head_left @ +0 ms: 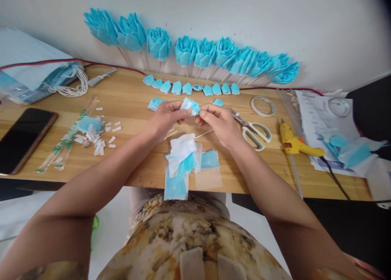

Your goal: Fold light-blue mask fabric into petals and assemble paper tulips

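Observation:
My left hand [167,118] and my right hand [219,123] meet above the wooden table [128,97], both pinching one small folded blue and white fabric piece [190,106] between the fingertips. A thin wooden stick [204,134] lies under my hands. Just below them, at the table's front edge, sits a pile of cut blue and white fabric pieces [182,164]. A row of several folded blue petals [189,87] lies behind my hands. Several finished blue fabric flowers [195,50] on sticks lean against the wall.
Scissors [255,130], a tape roll [262,106] and a yellow glue gun [295,143] lie to the right, with papers and blue scraps [345,149] beyond. At the left are a black phone [24,137], white snippets [97,139] and a bag of face masks [36,78].

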Tool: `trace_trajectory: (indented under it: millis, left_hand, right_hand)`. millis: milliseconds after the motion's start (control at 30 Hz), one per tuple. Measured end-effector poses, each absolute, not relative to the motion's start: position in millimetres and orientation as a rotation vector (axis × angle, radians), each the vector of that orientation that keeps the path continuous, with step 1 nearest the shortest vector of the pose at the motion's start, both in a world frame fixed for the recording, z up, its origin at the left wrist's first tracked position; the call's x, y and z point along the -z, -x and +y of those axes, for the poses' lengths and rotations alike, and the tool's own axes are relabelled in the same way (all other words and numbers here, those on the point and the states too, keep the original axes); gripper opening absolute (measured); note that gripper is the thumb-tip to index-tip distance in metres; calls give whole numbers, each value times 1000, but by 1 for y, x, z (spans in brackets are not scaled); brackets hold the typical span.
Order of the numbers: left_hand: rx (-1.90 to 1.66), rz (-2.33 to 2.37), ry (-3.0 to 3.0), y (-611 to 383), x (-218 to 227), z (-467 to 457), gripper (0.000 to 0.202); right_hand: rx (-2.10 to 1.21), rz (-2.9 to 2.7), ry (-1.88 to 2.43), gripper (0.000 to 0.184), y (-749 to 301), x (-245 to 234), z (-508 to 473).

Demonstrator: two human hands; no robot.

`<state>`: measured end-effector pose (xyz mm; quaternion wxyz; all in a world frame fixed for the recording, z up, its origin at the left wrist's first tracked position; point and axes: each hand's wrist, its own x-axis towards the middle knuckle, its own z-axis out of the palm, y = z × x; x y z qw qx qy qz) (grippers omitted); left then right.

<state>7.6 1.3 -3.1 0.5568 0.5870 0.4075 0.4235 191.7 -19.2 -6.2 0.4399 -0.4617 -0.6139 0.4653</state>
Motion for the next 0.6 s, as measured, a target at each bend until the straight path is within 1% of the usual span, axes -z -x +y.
trace_trajectory:
  millis: [100,267,400,467,533,600]
  left_hand:
    - [-1009,966,-1382,-7,5,2,23]
    - [-1005,948,-1389,-7,6,2,26]
    - [-1098,999,-1388,-7,4,2,17]
    - [-1203,1081,-1469,-8,2,0,17]
    - [-1270,1153,-1627,-8,0,-4,20]
    - [-1296,1181,-1770,-10,0,-8,17]
  right_hand:
    - [-1186,-1497,1135,23,-192,4,-20]
    - [-1095,-1514,1163,18,-193,6,-19]
    - [-1000,-1504,1197,19,-193,10,-17]
    - [-940,-1510,1229,17,-192,10,-17]
    - [-902,-1525,1246,16,-191,8,-18]
    - [-870,-1540,1248,17,-190,7,-19]
